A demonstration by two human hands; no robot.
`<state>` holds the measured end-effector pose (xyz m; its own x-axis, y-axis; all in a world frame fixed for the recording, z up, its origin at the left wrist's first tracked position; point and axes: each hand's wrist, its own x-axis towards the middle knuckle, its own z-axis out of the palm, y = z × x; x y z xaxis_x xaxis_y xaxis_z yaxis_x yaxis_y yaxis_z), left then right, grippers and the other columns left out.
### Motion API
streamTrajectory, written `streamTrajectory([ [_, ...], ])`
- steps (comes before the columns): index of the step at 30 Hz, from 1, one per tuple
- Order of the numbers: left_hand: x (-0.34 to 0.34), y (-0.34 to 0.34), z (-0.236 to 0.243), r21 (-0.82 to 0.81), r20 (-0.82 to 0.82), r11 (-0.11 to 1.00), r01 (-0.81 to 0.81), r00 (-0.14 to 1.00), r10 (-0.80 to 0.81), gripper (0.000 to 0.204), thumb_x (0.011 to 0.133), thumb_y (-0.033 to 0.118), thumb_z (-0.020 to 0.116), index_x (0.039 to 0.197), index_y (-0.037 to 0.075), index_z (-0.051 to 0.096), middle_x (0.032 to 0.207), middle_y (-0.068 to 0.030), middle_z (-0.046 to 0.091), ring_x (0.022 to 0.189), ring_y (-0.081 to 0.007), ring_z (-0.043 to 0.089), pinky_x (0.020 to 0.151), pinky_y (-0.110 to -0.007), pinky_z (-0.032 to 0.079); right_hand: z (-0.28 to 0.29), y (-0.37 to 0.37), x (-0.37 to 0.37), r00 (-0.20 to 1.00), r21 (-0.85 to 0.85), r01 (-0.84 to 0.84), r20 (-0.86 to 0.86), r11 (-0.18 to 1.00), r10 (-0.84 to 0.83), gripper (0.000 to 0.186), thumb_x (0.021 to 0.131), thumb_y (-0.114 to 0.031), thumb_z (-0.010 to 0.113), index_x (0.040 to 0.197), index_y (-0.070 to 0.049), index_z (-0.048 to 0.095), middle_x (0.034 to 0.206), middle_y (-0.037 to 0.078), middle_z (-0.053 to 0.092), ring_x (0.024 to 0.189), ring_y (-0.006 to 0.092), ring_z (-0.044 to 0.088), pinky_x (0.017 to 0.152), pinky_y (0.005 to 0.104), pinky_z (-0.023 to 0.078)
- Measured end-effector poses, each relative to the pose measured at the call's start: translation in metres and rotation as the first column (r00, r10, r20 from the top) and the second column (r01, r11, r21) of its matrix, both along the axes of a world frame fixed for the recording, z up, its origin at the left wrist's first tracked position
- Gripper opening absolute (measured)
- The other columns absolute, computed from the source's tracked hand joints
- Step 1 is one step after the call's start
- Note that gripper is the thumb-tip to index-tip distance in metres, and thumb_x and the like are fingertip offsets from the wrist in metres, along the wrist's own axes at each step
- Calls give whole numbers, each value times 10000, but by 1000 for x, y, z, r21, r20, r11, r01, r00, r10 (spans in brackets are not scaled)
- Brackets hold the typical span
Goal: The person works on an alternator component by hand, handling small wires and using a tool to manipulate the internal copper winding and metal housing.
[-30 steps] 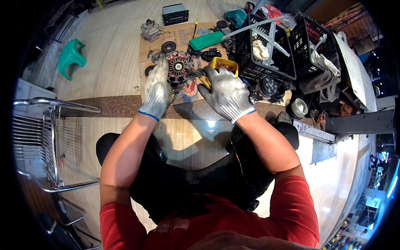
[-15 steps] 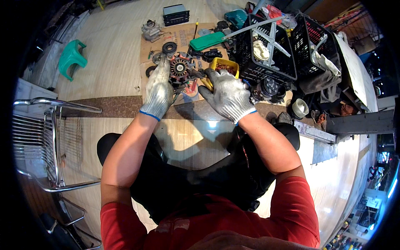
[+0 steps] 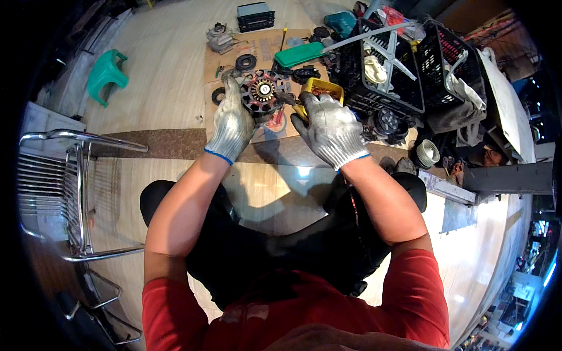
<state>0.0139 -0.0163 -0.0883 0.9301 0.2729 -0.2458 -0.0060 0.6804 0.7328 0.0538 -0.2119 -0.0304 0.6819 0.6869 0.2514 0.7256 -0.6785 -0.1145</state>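
My left hand [image 3: 230, 123], in a grey-white knit work glove, is closed on the left edge of a round motor part [image 3: 264, 90]. This part has a dark spoked rim, a ring of copper-coloured windings and a pale hub in the middle. My right hand [image 3: 333, 126], gloved the same way, is wrapped round a yellow-handled tool [image 3: 300, 111]. The dark head of the tool points at the right side of the motor part; its exact kind is hard to make out. Just beyond my right fingers stands a yellow box [image 3: 335, 88] with small copper-coloured pieces inside.
A cardboard sheet [image 3: 213, 59] on the floor bears a dark ring [image 3: 246, 62], a metal housing [image 3: 219, 40] and a green-headed swatter [image 3: 298, 54]. Black crates [image 3: 380, 96] stand at the right. A green stool [image 3: 107, 76] and a metal chair [image 3: 79, 193] are at the left.
The whole view has shifted slightly. The motor part has tilted a little, so its face shows more fully. Both hands keep their holds.
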Motion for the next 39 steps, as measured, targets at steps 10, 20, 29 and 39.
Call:
streamTrajectory([
  [10, 0, -2, 4, -8, -58, 1000, -6, 998, 5, 841, 925, 762, 228, 1386, 95, 455, 1208, -111, 617, 1009, -262, 619, 860, -502, 562, 1, 1, 1, 999, -33, 38, -22, 999, -39, 357, 869, -367, 668, 1061, -69, 629, 873, 169, 653, 760, 334, 671, 629, 440, 547],
  [20, -2, 1, 0, -111, 52, 994, 7, 999, -1, 682, 991, 632, 311, 1301, 56, 504, 1221, -147, 620, 1067, -281, 659, 867, -462, 595, -3, 1, 3, 1000, 25, 1, 20, 1000, -1, 313, 866, -349, 668, 987, -62, 645, 822, 161, 652, 760, 321, 672, 624, 422, 545],
  [29, -6, -4, 12, 0, 74, 1000, 15, 997, -15, 789, 944, 717, 279, 1382, 84, 449, 1286, -141, 581, 1107, -303, 610, 909, -523, 545, 1, 0, 2, 1000, 36, -2, 22, 999, 1, 312, 862, -343, 671, 984, -57, 649, 830, 167, 656, 761, 325, 674, 627, 424, 547],
  [39, -1, -3, 5, -31, 10, 1000, 3, 1000, -3, 844, 943, 729, 239, 1442, 66, 391, 1375, -154, 531, 1224, -317, 546, 1002, -554, 477, -3, 1, 2, 999, 1, 49, 11, 999, -49, 324, 848, -344, 690, 1018, -71, 654, 849, 150, 664, 749, 313, 683, 615, 423, 554],
])
